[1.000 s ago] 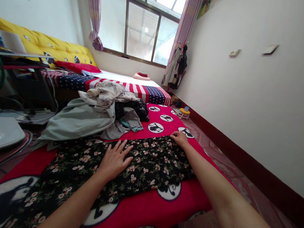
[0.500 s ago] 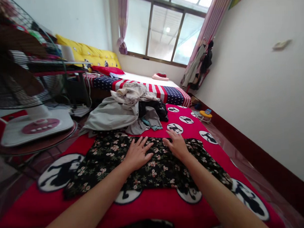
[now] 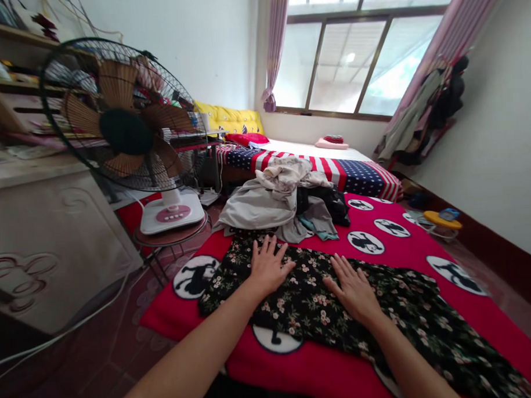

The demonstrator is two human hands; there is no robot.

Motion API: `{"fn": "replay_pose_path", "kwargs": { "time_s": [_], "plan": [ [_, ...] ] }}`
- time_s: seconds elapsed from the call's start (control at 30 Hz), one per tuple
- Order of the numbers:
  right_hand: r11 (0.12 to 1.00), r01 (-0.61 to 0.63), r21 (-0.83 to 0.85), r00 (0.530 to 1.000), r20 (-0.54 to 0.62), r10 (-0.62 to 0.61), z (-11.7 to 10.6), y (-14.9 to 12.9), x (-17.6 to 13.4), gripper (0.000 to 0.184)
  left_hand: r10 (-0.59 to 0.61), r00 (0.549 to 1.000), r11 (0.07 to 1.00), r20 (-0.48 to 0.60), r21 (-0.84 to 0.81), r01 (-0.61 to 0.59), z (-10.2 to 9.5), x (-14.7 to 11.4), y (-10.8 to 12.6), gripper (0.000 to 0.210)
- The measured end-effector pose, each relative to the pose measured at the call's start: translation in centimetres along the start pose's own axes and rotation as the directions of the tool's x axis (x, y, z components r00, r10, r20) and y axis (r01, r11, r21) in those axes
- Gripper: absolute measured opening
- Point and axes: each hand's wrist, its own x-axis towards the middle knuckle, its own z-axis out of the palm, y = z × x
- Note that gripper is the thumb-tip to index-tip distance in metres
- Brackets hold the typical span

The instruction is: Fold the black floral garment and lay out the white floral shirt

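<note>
Black floral-print garment (image 3: 312, 290) is laid out lengthwise on a red blanket (image 3: 332, 372) with round white-and-black cartoon prints, running off toward the bottom right corner of the view. Both hands are palm down on it, fingers loosely spread, not pinching or gripping anything: left hand (image 3: 270, 269) near the far edge at the left end, right hand (image 3: 356, 291) around the middle.

Progress-wise, I'd call the spreading-out mostly done. The stretch between the hands looks pretty flat, but the right end is still a bit rumpled, so some smoothing seems left. Just past it sits a heap of rumpled clothes (image 3: 266, 206), grey, cream and black, none of it neatly laid out.

Labels? Can't read any brand or writing, not on the garment, nor on the fan (image 3: 126, 131).
</note>
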Motion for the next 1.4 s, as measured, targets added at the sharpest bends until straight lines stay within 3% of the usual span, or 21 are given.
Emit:
{"fn": "replay_pose_path", "kwargs": {
  "time_s": [0.1,0.23,0.43,0.57,0.7,0.83,1.0,1.07,1.17,1.2,1.3,1.4],
  "plan": [
    [1.000,0.003,0.000,1.000,-0.027,-0.003,0.1,-0.1,-0.1,0.068,-0.041,0.995,0.999,0.090,0.019,0.039,-0.8,-0.2,-2.6,0.071],
    [1.000,-0.004,0.004,1.000,-0.009,0.004,0.0,-0.1,0.0,0.068,0.000,0.987,1.000,0.161,0.004,0.000,-1.5,-0.3,-4.2,0.075],
    [0.999,0.005,0.037,1.000,-0.018,-0.004,-0.1,-0.1,0.0,0.068,-0.198,0.980,0.978,-0.025,0.069,0.199,-2.2,-1.1,-6.0,0.061],
    [0.999,0.012,0.051,0.999,-0.038,-0.010,0.0,-0.1,-0.1,0.068,-0.222,0.972,0.967,-0.072,0.108,0.229,-2.8,-1.3,-7.1,0.053],
    [0.997,0.011,0.073,0.998,-0.060,-0.007,0.1,-0.4,-0.2,0.065,-0.306,0.945,0.947,-0.116,0.067,0.315,-4.8,-1.6,-9.2,0.063],
    [0.994,0.009,0.109,0.996,-0.094,0.001,0.0,-0.4,-0.2,0.064,-0.426,0.904,0.901,0.024,-0.076,0.427,-6.6,-2.3,-11.8,0.077],
    [0.958,0.034,0.284,0.971,-0.238,0.036,-1.2,-1.6,-0.4,0.052,-0.388,0.909,0.871,0.151,-0.264,0.415,-7.5,-2.9,-12.0,0.050],
    [0.877,0.089,0.472,0.957,-0.285,0.056,-2.4,-3.7,-0.5,0.045,-0.352,0.917,0.823,0.189,-0.405,0.399,-7.9,-3.0,-11.1,0.045],
    [0.606,0.165,0.778,0.974,-0.225,0.024,-4.4,-9.2,-0.8,0.039,-0.321,0.927,0.713,0.192,-0.595,0.370,-8.8,-3.0,-9.1,0.046],
    [0.498,0.131,0.857,0.988,-0.155,0.007,-5.0,-11.3,-0.8,0.045,-0.307,0.933,0.689,0.185,-0.633,0.352,-9.1,-3.0,-8.4,0.048],
    [0.212,-0.052,0.976,0.997,0.064,-0.050,-6.1,-16.7,-0.4,0.090,-0.222,0.959,0.635,0.178,-0.720,0.281,-9.5,-2.7,-5.8,0.053],
    [0.022,-0.104,0.994,0.994,0.103,0.027,-6.4,-19.5,0.5,0.107,-0.132,0.964,0.581,0.230,-0.770,0.263,-9.4,-2.6,-3.5,0.053]
  ]
}}
